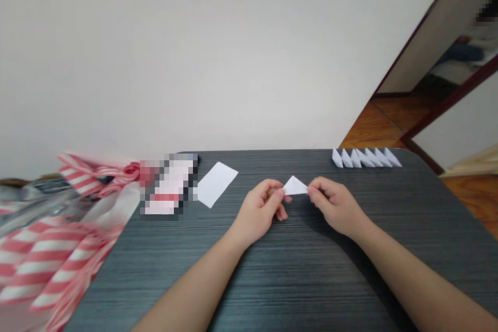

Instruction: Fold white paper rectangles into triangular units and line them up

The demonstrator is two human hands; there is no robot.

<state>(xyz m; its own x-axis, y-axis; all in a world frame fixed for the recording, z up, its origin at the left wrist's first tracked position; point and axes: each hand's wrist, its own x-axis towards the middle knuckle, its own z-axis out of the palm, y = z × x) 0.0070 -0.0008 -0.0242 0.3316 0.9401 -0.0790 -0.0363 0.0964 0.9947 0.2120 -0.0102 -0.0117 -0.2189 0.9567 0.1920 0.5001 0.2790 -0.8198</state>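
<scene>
Both my hands hold a small white folded paper triangle (294, 187) above the dark table, pinching it between fingers and thumbs. My left hand (259, 207) has its side corner, and my right hand (334, 205) grips the opposite one. A flat white paper rectangle (216, 184) lies on the table to the left of my left hand, not touching it. Several similar folded paper triangles (365, 158) stand in an overlapping row along the far edge, to the right.
The dark grey wood-grain table (295, 280) has a rounded far right corner. A pixelated, blurred pink-and-white item (169, 187) lies at its far left. Red-and-white striped plastic (46, 254) bunches over the left edge. A white wall rises behind; a wooden floor (373, 127) shows at right.
</scene>
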